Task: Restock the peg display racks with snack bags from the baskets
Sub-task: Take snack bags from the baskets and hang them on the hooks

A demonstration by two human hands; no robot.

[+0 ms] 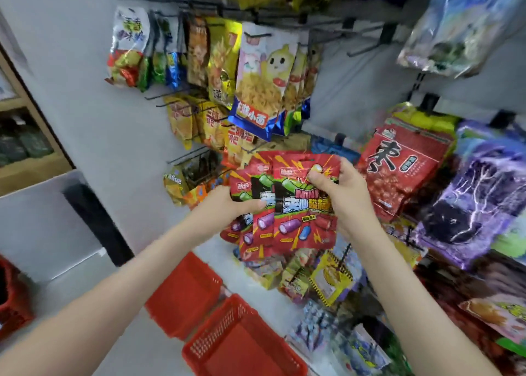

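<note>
The right hand (pixel 341 196) pinches the top edge of the front one of the red snack bags (pixel 301 224). The left hand (pixel 225 204) grips the fanned rest, near the peg rack (pixel 216 7) lower middle. Free one bag, find its hang hole, probably under the thumb, then thread a bare peg (pixel 367 47).

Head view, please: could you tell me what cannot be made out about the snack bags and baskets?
Head view throughout.
- Count of red snack bags: front bag, left hand and right hand cover those behind.
- Their small print: blurred.
- Nearest red basket: cut off by the bottom edge.
- Far-left red basket: mostly cut off by the left edge.
</note>
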